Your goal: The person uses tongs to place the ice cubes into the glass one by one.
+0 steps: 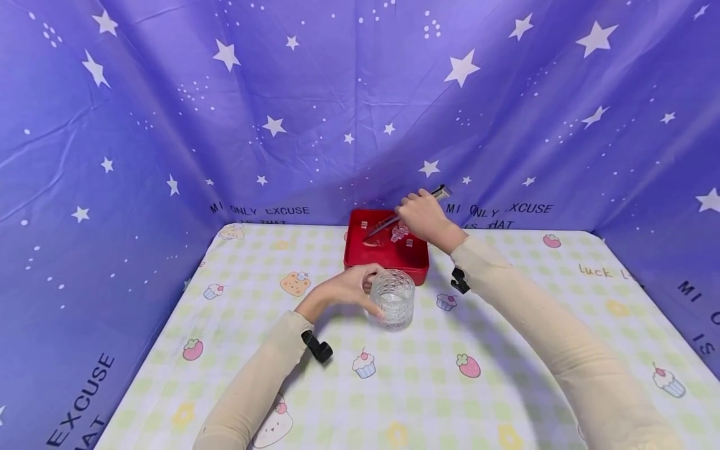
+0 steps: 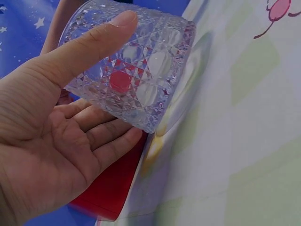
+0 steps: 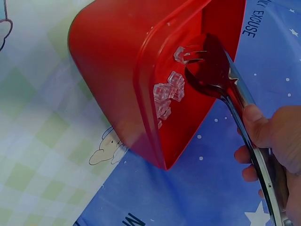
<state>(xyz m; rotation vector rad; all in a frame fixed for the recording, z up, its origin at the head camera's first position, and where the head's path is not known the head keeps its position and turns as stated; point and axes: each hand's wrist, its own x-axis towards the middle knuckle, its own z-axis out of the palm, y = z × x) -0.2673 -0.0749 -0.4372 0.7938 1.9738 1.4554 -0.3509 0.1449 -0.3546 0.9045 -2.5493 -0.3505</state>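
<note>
My left hand point(image 1: 344, 286) holds a clear cut-glass tumbler point(image 1: 393, 300) at its left side, thumb on the near wall and fingers behind. The tumbler stands on the cloth just in front of a red box point(image 1: 420, 276). In my right hand point(image 1: 423, 217) is a pair of metal serving tongs point(image 3: 254, 150), gripped along the arms. The tongs' forked and spoon-shaped ends reach into the box. Clear ice-like cubes point(image 3: 168, 92) lie inside; one cube point(image 3: 179, 54) is by the fork prongs, and I cannot tell whether it is pinched.
A checked tablecloth point(image 1: 365, 406) with cupcake and strawberry prints covers the table. Behind the box, the purple star-printed curtain point(image 1: 315, 162) hangs close to the table's back edge and also encloses both sides.
</note>
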